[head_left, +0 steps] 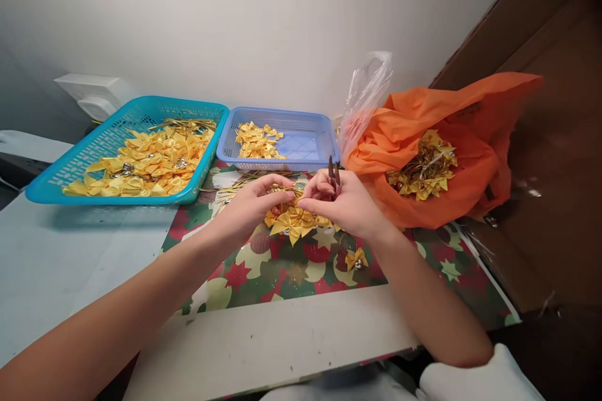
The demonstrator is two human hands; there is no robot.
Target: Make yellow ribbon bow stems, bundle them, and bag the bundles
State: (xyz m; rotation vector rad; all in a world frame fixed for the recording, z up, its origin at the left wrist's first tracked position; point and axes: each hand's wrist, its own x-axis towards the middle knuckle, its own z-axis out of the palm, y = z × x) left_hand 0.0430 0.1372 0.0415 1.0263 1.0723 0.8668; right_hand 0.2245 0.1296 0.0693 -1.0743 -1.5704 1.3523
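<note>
My left hand point(256, 200) is closed, with thumb and forefinger pinching gold wire stems point(289, 189) above a cluster of yellow ribbon bows point(296, 223). My right hand point(350, 203) meets it there, its thumb and fingertip pressed together at the same stems. Two dark pointed blades, which look like small scissors point(333, 172), stick up from the curled fingers of that hand; their handles are hidden. A single yellow bow with silver bells point(356, 259) lies on the patterned sheet below my right wrist.
A teal basket point(35, 191) heaped with yellow bows stands left, beside a smaller blue basket point(305, 147) of bows. Gold wire stems point(230, 191) lie on the patterned sheet point(277, 272). At right, an orange bag point(414, 113) holds bunched bows, near a clear plastic bag point(364, 94) and cardboard point(555, 138).
</note>
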